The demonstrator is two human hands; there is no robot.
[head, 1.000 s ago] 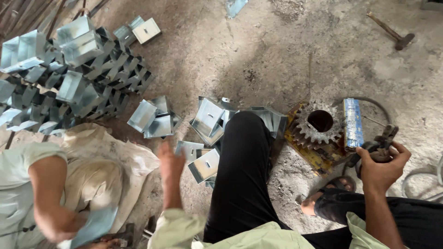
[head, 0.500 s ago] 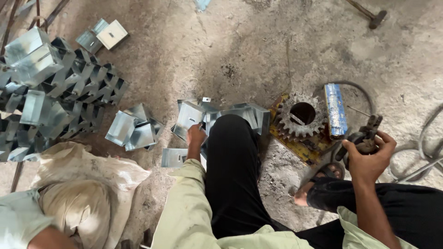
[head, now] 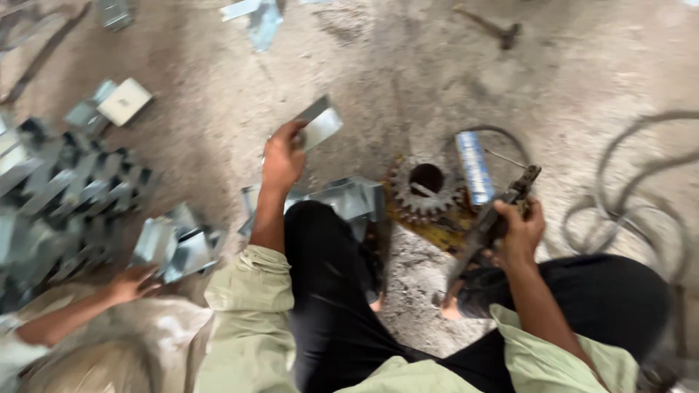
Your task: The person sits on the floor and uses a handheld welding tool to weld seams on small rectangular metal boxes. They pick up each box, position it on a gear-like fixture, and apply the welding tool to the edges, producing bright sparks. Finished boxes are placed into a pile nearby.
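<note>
My left hand [head: 280, 161] is raised above my black-trousered knee and grips a flat, shiny metal bracket piece [head: 318, 125] by one edge. My right hand [head: 518, 231] is closed around a dark, rusty hand tool [head: 489, 227] with a long handle that slants down toward my foot. Between the hands, on the concrete floor, lies a rusty toothed gear [head: 424, 191] with a blue-and-white cylinder [head: 473, 167] beside it. Several more bent metal pieces [head: 349, 196] lie just behind my knee.
A big pile of folded metal brackets [head: 69, 193] fills the left side. Another person's hand [head: 133, 284] reaches to loose brackets [head: 175, 244] there, above a white sack [head: 109, 349]. A hammer [head: 495, 25] lies at the far top; cable loops [head: 626, 196] lie on the right.
My left hand has lifted from the pieces by my knee with one metal piece in it. The view has tilted and moved closer. The other person's hand now reaches to the loose brackets.
</note>
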